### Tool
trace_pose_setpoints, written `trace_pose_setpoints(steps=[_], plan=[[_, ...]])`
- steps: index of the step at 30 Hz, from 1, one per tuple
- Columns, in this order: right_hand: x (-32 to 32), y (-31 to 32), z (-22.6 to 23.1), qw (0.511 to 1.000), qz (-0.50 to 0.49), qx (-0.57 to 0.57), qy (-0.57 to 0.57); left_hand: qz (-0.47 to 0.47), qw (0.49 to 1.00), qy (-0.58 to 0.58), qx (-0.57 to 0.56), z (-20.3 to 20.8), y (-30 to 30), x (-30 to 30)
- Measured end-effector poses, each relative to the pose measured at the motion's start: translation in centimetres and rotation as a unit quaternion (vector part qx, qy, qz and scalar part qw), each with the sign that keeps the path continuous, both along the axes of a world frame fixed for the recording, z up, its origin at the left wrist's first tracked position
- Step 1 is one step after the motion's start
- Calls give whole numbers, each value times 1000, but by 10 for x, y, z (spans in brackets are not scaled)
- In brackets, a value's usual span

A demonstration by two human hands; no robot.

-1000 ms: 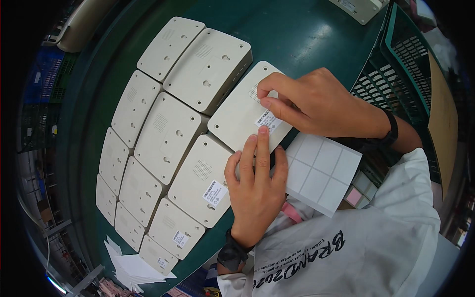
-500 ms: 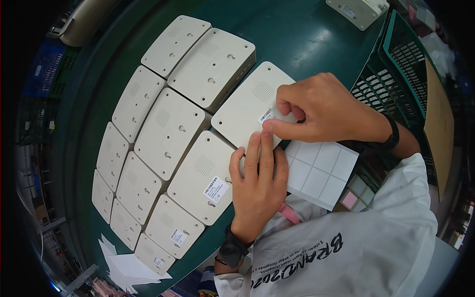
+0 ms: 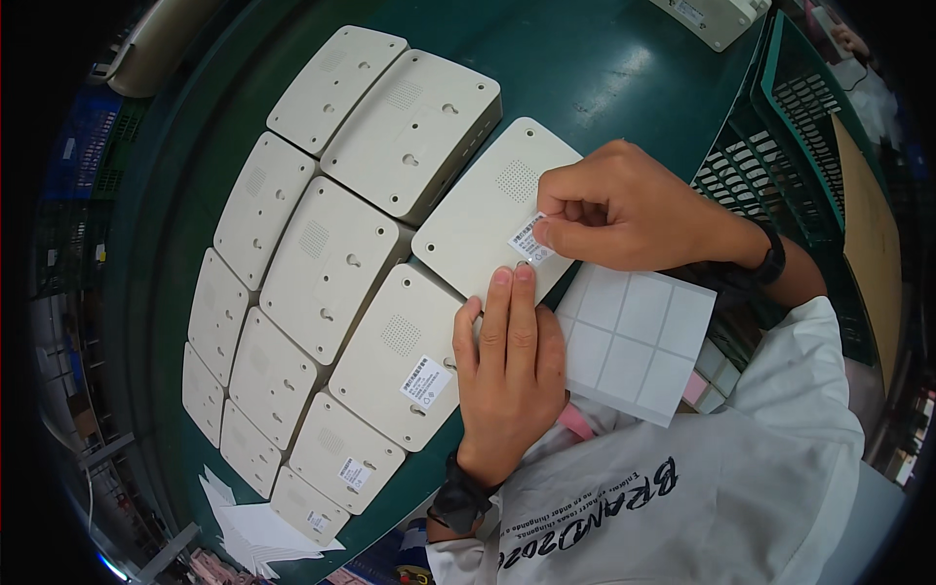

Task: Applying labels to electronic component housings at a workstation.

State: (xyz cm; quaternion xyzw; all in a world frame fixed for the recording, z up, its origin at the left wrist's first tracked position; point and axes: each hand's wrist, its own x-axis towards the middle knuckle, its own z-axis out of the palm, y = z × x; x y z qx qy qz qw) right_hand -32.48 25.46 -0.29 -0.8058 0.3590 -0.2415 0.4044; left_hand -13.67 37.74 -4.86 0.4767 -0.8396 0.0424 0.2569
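Several flat cream plastic casings lie back-up in rows on a dark green table (image 3: 604,78). My right hand (image 3: 624,210) pinches a small white label (image 3: 529,239) and presses it onto the near corner of one casing (image 3: 487,210). My left hand (image 3: 509,366) lies flat, fingers together, with the fingertips on that casing's near edge just below the label. The casing (image 3: 405,356) left of my left hand carries a label of the same kind.
A white backing sheet (image 3: 639,341) with empty label squares lies under my right wrist. A green plastic crate (image 3: 790,127) stands to the right. Used backing sheets (image 3: 258,531) pile at the table's near left edge. Another cream box (image 3: 712,15) sits at the far edge.
My right hand has brought the label down onto the casing's corner and curled tighter over it. My left hand's fingertips stay at the casing's edge.
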Motion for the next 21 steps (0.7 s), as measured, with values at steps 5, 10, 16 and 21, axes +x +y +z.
trace_pose_setpoints(steps=[5, 10, 16, 21], plan=[[-2, -7, -4, 994, 9, 69, -85, 9, 1000, 4, 4, 2, 0, -1], [-5, -8, -3, 997, 6, 54, -55, 13, 1000, 3, 0, 2, -1, -2], [2, -4, -10, 998, 2, -40, -42, 11, 1000, -14, 0, 3, -1, -1], [2, -2, -10, 997, -1, -71, -17, 12, 1000, -11, 0, 5, -1, 0]])
